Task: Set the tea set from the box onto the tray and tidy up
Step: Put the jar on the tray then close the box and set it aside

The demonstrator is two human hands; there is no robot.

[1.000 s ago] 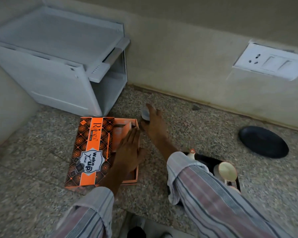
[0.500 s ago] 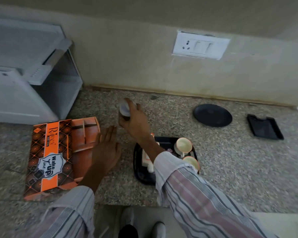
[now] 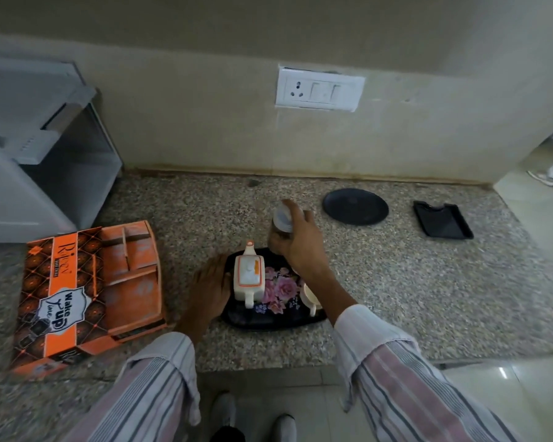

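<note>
Nearest me, at the counter's (image 3: 428, 298) front edge, sits the black floral tray (image 3: 278, 320), already carrying the white teapot (image 3: 249, 277) with orange trim on its left half and at least one pale cup (image 3: 310, 296) on its right, partly hidden under my right forearm. My left hand (image 3: 209, 285) lies flat and open at the tray's left rim, fingers spread and holding nothing; I judge it is there to steady the tray. Further left along the front edge, the orange box (image 3: 87, 291) lies open with its cardboard compartments looking empty, so the unpacking seems close to finished. Just beyond the tray's far edge, my right hand (image 3: 296, 240) is wrapped around a small jar (image 3: 281, 218) with a pale lid and dark contents, fingers closed round its body, lifted clear of the counter as far as I can tell. To do this step well I would bring the jar down upright onto the bare patch of tray behind the teapot, keep my wrist clear of the spout and cup, and release only once its base sits flat. Toward the back right of the counter lie a round black plate (image 3: 355, 206) and a small black rectangular dish (image 3: 442, 220), well apart from the tray.
</note>
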